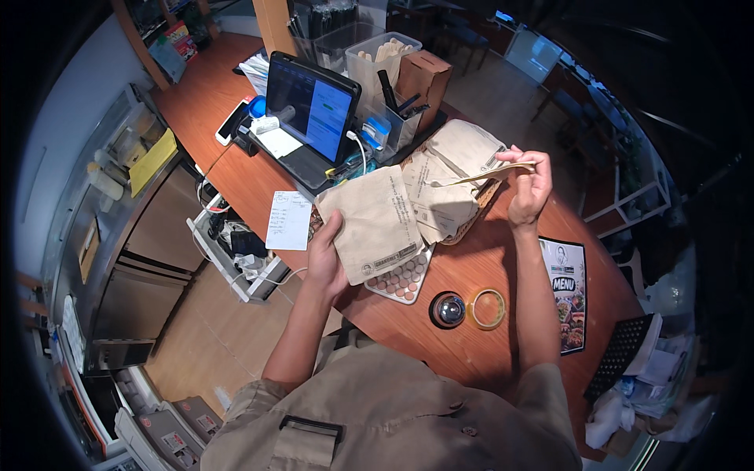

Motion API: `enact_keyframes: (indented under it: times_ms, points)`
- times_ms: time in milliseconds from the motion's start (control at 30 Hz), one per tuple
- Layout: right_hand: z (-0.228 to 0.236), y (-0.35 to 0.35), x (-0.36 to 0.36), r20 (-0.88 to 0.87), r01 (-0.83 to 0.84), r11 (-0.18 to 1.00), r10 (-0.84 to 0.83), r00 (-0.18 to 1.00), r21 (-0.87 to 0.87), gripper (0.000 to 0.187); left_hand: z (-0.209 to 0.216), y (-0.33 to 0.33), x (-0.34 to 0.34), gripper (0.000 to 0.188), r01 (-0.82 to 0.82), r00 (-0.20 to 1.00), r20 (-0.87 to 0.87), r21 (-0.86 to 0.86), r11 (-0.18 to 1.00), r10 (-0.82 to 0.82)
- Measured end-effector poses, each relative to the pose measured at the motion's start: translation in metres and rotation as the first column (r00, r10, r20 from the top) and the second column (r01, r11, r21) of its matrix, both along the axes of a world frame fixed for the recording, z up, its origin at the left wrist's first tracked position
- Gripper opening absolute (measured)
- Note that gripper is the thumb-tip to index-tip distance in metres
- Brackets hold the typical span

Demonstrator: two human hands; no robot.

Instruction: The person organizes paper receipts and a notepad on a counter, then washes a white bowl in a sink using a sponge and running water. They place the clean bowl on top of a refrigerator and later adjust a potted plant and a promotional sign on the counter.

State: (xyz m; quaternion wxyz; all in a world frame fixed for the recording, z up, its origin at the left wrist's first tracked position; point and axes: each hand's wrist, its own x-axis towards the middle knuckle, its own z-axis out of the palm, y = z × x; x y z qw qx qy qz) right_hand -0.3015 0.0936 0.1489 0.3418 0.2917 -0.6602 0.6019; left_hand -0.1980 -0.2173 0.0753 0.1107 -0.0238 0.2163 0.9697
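My left hand (326, 255) is closed on a square brown paper napkin (373, 224) with dark print, its thumb lying on top; whether it is one napkin or a stack I cannot tell. To the right, my right hand (530, 192) is raised and pinches another brown napkin (503, 170), seen nearly edge-on. Between the hands, more printed brown napkins (444, 210) lie loosely in a wicker basket (473, 228). A white tray (424, 271) of round coppery discs sits partly hidden under the left-hand napkin.
A tablet (310, 110) on a stand is behind, beside clear containers (381, 59) and a brown box (424, 82). A handwritten slip (289, 221) lies left. Near right are a bell (448, 310), a tape roll (486, 308) and a menu (567, 294). An open drawer (243, 263) juts out left.
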Motion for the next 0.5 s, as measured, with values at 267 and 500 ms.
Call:
enact_keyframes:
  times_ms: [267, 500]
  points:
    - [0.127, -0.024, 0.058, 0.619, -0.695, 0.571, 0.371, 0.693, 0.436, 0.009, 0.014, 0.011, -0.011, 0.053, 0.198, 0.98, 0.002, 0.013, 0.98, -0.198]
    - [0.068, -0.091, 0.044, 0.604, -0.644, 0.53, 0.278, 0.747, 0.552, 0.016, 0.012, 0.036, -0.008, 0.053, 0.387, 0.922, -0.043, 0.034, 0.921, -0.386]
